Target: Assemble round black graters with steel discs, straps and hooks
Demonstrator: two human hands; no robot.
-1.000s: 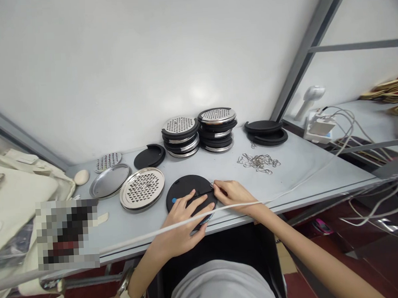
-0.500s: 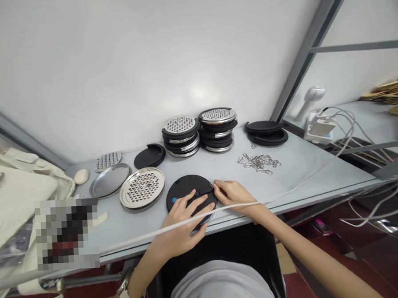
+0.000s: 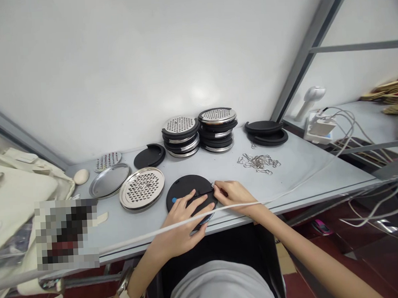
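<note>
A black round disc (image 3: 188,184) with a blue dot lies near the table's front edge. My left hand (image 3: 185,218) rests over it, fingers spread and flat, pressing on its surface. At the disc's right edge, my right hand (image 3: 233,193) is closed in a pinch on a small metal clip (image 3: 213,185), of which only the tip shows. Further right lies a loose pile of metal clips (image 3: 259,162). Left of the disc is a metal grater plate (image 3: 143,188) with coarse holes.
Two stacks of round graters (image 3: 181,125) in black holders stand by the wall. Black holders (image 3: 266,133) sit at the back right, another black holder (image 3: 149,156) left of the stacks. Metal discs (image 3: 110,180) lie further left. A white cable (image 3: 288,192) crosses in front of my arms.
Very little differs. The fingers of my right hand have shifted slightly at the disc's edge; my left hand stays in place.
</note>
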